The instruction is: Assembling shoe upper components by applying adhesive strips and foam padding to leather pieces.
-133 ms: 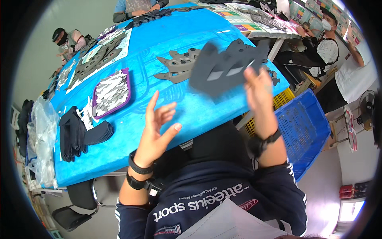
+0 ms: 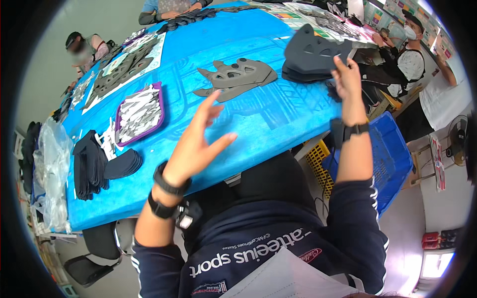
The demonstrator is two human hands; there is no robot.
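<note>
A dark grey flat piece shaped like a shoe upper [image 2: 314, 53], with cut-out openings, is pinched at its right edge by my right hand [image 2: 349, 82]. It lies over a stack of similar dark pieces [image 2: 303, 76] near the table's right edge. My left hand [image 2: 196, 141] hovers above the near side of the table, fingers apart and nothing in it. Beyond it, brownish-grey upper pieces [image 2: 241, 74] overlap flat on the blue table cover [image 2: 218, 44].
A purple tray [image 2: 162, 111] holds white and grey strips. Stacked black pads [image 2: 90, 166] lie at the near left beside a clear plastic bag [image 2: 52, 174]. Blue [image 2: 397, 149] and yellow [image 2: 318, 174] crates stand below the right edge. Several people work around the tables.
My right hand has carried the dark upper piece rightward and away from me, onto the stack. My left hand has shifted slightly right and stays empty.
</note>
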